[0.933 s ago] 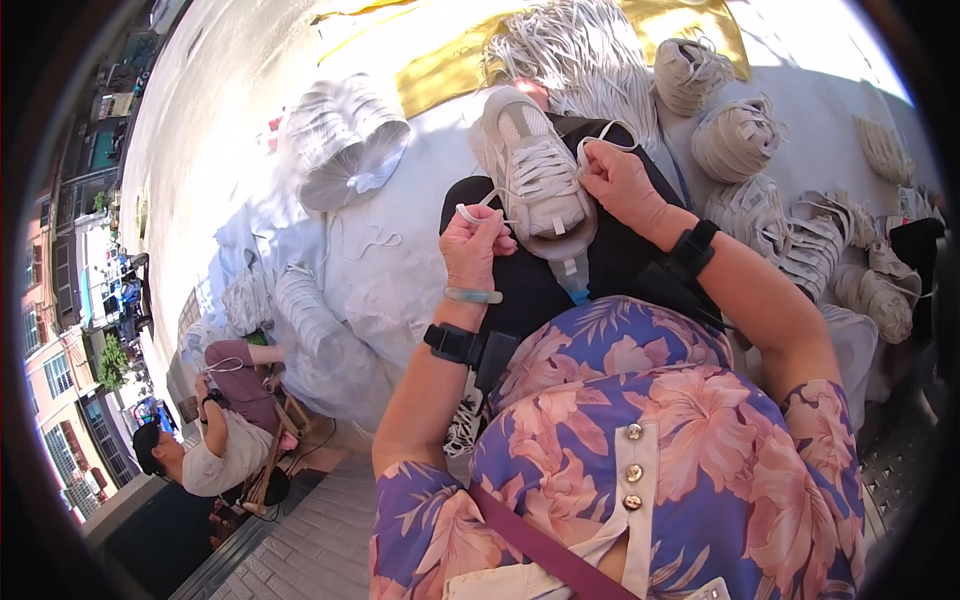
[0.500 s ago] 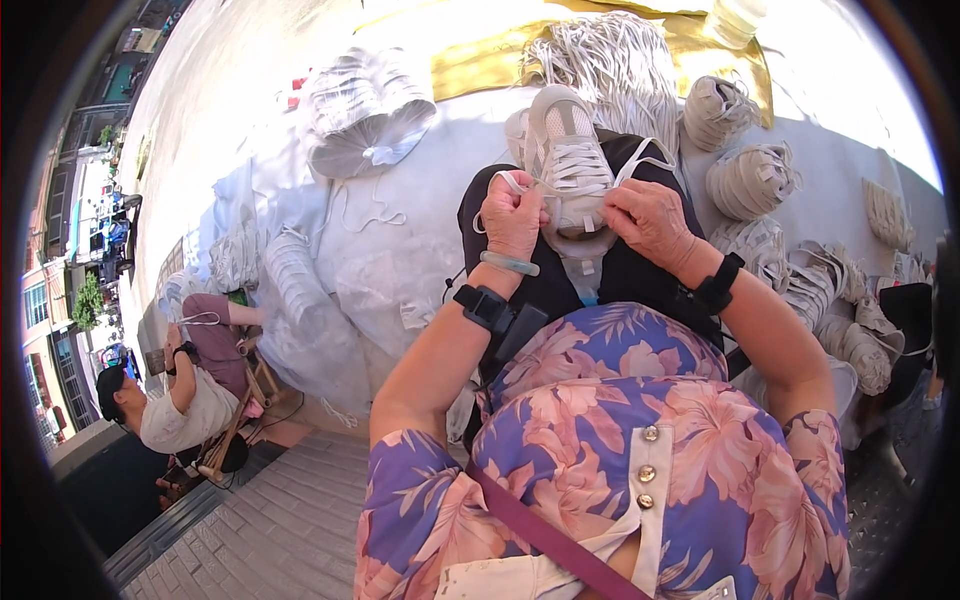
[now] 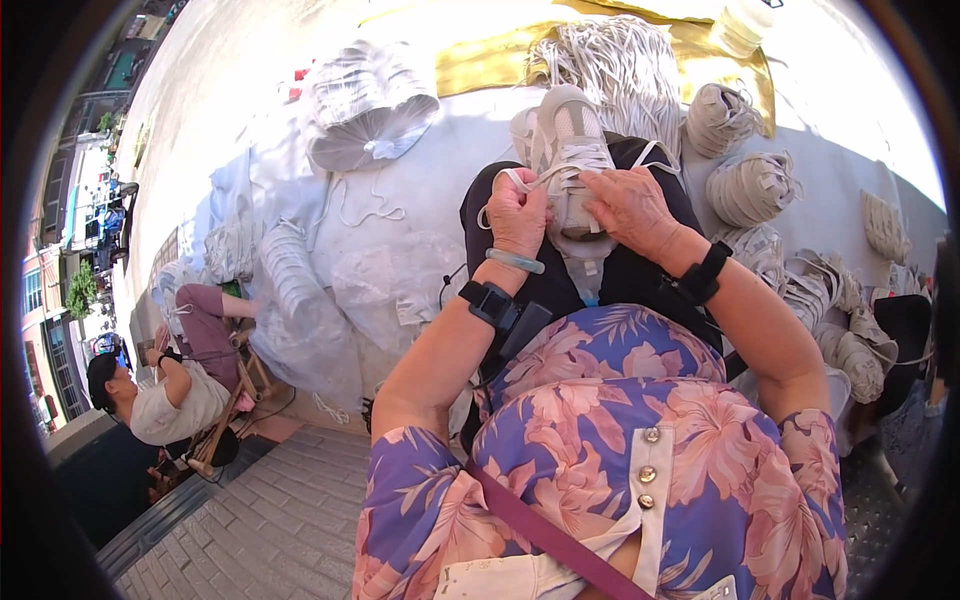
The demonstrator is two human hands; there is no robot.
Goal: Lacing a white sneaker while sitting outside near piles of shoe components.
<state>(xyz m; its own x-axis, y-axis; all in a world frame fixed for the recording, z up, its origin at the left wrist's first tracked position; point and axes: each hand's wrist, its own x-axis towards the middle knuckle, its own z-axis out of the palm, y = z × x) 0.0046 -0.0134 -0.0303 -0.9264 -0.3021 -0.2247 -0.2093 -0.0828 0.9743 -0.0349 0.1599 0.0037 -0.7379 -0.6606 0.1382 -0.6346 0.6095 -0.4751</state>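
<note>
Nearest is the person's floral shirt (image 3: pixel 600 400), with both bare forearms angling up and inward past it, elbows out to the sides. A black band (image 3: pixel 488 302) and a pale bracelet (image 3: pixel 515 262) ring the left wrist; another black band (image 3: pixel 706 272) is on the right.

The shoe (image 3: pixel 570 125) sits on the lap between the knees, sole down, toe pointing away. The left hand (image 3: pixel 517 212) is upright at its left side, thumb and fingers pinched on a white lace (image 3: pixel 546 179) that runs across to the eyelets. The right hand (image 3: pixel 632 208) reaches in palm down from the other side, its bent fingers close together over the lacing — whether they grip a lace, I cannot tell.

Past the toe lies a heap of laces (image 3: pixel 615 75) on yellow cloth (image 3: pixel 485 62). Pale bundles (image 3: pixel 752 188) stand to the right, and a bagged bundle (image 3: pixel 372 105) to the left. Off to the far left a co-worker (image 3: pixel 178 410) in a black cap sits — buildings (image 3: pixel 60 340) beyond.
</note>
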